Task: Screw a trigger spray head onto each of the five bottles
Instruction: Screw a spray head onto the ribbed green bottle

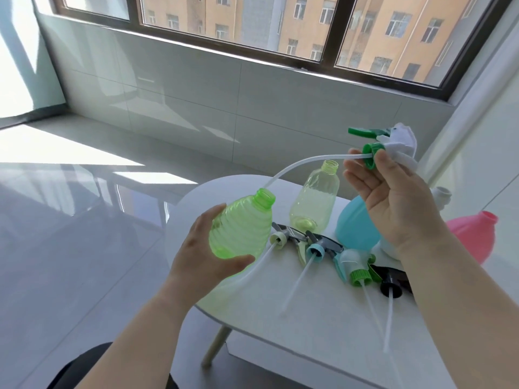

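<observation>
The left hand [202, 248] is wrapped around a ribbed, translucent green plastic bottle [241, 226], held tilted above the white table [323, 318]. The right hand [393, 200] pinches a white-and-green trigger spray head [387, 144] by its collar, its dip tube [303, 164] arching toward the bottle's open neck.

Head-worn camera looks forward and down, close over the white table [323, 327].
</observation>
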Demonstrator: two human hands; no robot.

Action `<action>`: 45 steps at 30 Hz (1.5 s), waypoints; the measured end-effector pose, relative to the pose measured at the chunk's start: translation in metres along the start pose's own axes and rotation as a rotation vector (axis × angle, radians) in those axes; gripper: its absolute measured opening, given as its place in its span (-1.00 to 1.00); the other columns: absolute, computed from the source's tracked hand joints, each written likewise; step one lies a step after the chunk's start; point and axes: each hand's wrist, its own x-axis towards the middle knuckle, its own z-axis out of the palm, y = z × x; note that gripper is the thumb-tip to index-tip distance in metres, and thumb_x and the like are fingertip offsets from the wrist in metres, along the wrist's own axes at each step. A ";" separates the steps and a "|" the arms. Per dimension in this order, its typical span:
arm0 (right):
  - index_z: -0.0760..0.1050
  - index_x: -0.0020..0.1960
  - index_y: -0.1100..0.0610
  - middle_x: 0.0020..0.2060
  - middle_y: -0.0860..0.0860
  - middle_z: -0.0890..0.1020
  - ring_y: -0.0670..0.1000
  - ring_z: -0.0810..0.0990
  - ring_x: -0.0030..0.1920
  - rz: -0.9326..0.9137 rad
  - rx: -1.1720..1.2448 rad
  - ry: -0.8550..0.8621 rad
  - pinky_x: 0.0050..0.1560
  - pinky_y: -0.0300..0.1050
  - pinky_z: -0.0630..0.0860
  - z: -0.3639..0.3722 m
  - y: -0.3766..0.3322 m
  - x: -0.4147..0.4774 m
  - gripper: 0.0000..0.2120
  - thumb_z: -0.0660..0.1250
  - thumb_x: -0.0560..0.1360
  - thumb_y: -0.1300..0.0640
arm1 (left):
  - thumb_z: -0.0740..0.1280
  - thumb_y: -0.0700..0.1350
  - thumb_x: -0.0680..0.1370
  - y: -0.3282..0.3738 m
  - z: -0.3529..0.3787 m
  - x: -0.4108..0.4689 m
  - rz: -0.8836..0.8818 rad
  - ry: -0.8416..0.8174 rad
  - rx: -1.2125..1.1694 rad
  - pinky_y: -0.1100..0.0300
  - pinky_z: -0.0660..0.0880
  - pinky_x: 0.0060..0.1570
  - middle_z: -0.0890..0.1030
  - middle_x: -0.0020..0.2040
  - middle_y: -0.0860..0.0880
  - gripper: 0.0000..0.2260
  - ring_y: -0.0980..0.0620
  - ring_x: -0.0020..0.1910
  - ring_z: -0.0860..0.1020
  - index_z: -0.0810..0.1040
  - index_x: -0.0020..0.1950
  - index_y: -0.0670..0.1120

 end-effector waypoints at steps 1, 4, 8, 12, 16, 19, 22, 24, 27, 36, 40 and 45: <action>0.48 -0.15 0.12 -0.35 -0.06 0.70 -0.12 0.65 -0.28 0.000 -0.024 0.004 -0.09 -0.25 0.60 0.001 0.001 0.000 -0.83 0.13 0.52 0.21 | 0.54 -0.12 0.19 0.001 0.000 -0.001 0.004 -0.004 -0.007 0.26 0.24 0.06 0.38 0.13 0.16 -0.26 0.16 0.09 0.36 0.27 0.27 0.13; 0.49 -0.18 0.13 -0.35 -0.06 0.70 -0.12 0.65 -0.29 0.002 -0.097 -0.006 -0.08 -0.24 0.60 0.003 0.005 -0.001 -0.82 0.14 0.51 0.24 | 0.55 -0.11 0.19 0.003 0.002 0.000 0.005 -0.002 -0.047 0.27 0.24 0.07 0.40 0.11 0.20 -0.25 0.16 0.09 0.37 0.27 0.27 0.14; 0.49 -0.10 0.16 -0.30 -0.08 0.70 -0.13 0.65 -0.26 0.014 -0.228 -0.081 -0.07 -0.25 0.59 0.009 0.017 -0.001 -0.89 0.18 0.48 0.26 | 0.56 -0.09 0.16 0.005 0.003 -0.002 -0.007 -0.024 -0.091 0.26 0.27 0.04 0.35 0.00 0.39 -0.30 0.16 0.07 0.40 0.24 0.12 0.26; 0.49 -0.11 0.09 -0.16 0.02 0.63 -0.09 0.63 -0.15 0.035 -0.376 -0.189 0.03 -0.21 0.57 0.023 0.029 -0.003 -0.86 0.22 0.45 0.29 | 0.52 0.04 0.06 0.006 0.003 -0.002 -0.008 -0.048 -0.159 0.37 0.35 -0.08 0.44 -0.02 0.32 -0.42 0.30 0.02 0.45 0.29 -0.05 0.29; 0.49 -0.09 0.04 -0.06 0.10 0.59 0.02 0.56 0.00 0.127 -0.484 -0.318 0.15 -0.11 0.52 0.036 0.041 -0.005 -0.78 0.23 0.44 0.34 | 0.50 0.03 0.04 0.005 0.006 -0.002 -0.002 -0.090 -0.214 0.60 0.35 -0.16 0.50 -0.04 0.29 -0.44 0.47 -0.06 0.45 0.34 -0.06 0.26; 0.48 -0.07 0.06 -0.08 0.03 0.61 -0.05 0.58 -0.03 0.178 -0.455 -0.397 0.12 -0.21 0.52 0.040 0.042 -0.004 -0.76 0.21 0.43 0.36 | 0.51 0.03 0.04 0.003 0.005 -0.001 -0.008 -0.110 -0.232 0.64 0.33 -0.19 0.51 -0.05 0.28 -0.45 0.51 -0.10 0.44 0.35 -0.06 0.26; 0.48 -0.05 0.06 -0.10 -0.02 0.62 -0.08 0.59 -0.02 0.204 -0.481 -0.455 0.15 -0.22 0.49 0.040 0.040 0.000 -0.76 0.22 0.42 0.36 | 0.51 0.04 0.03 0.000 0.005 0.002 -0.017 -0.123 -0.248 0.62 0.35 -0.20 0.52 -0.07 0.28 -0.45 0.48 -0.11 0.47 0.37 -0.07 0.25; 0.48 -0.04 0.06 -0.09 -0.01 0.62 -0.07 0.59 0.01 0.222 -0.512 -0.488 0.20 -0.20 0.47 0.038 0.038 0.003 -0.77 0.23 0.40 0.34 | 0.52 0.05 0.02 -0.001 0.006 0.003 -0.020 -0.123 -0.261 0.61 0.36 -0.23 0.54 -0.08 0.28 -0.45 0.46 -0.12 0.49 0.38 -0.08 0.26; 0.50 -0.04 0.05 -0.08 -0.01 0.62 -0.04 0.57 0.06 0.259 -0.573 -0.537 0.25 -0.15 0.44 0.035 0.037 0.008 -0.79 0.26 0.38 0.27 | 0.49 0.16 -0.05 -0.001 0.007 0.003 -0.039 -0.130 -0.267 0.53 0.41 -0.18 0.54 -0.06 0.29 -0.42 0.42 -0.08 0.50 0.38 -0.09 0.30; 0.54 -0.11 0.00 -0.19 -0.14 0.64 -0.17 0.58 -0.08 0.209 -0.838 -0.552 0.00 -0.44 0.46 0.028 0.043 0.009 -0.89 0.35 0.39 0.18 | 0.52 0.11 0.01 -0.001 0.008 0.000 -0.034 -0.049 -0.104 0.24 0.42 0.00 0.49 -0.06 0.35 -0.41 0.27 0.02 0.50 0.34 -0.06 0.28; 0.31 -0.42 0.22 -0.62 -0.13 0.30 -0.18 0.27 -0.57 0.088 -1.001 -0.402 -0.53 -0.44 0.21 0.033 0.053 0.002 -0.68 0.34 0.41 0.11 | 0.53 0.10 0.04 0.001 0.009 -0.002 0.013 0.034 0.069 0.25 0.29 -0.08 0.40 -0.12 0.42 -0.32 0.14 -0.07 0.45 0.37 0.11 0.17; 0.51 -0.18 0.18 -0.35 -0.17 0.49 -0.28 0.44 -0.35 0.077 -0.819 -0.154 -0.30 -0.54 0.32 0.042 0.079 -0.008 -0.76 0.23 0.46 0.01 | 0.51 0.13 0.05 0.005 0.016 -0.003 0.023 0.050 0.046 0.22 0.30 -0.07 0.39 -0.14 0.40 -0.29 0.12 -0.08 0.45 0.36 0.15 0.13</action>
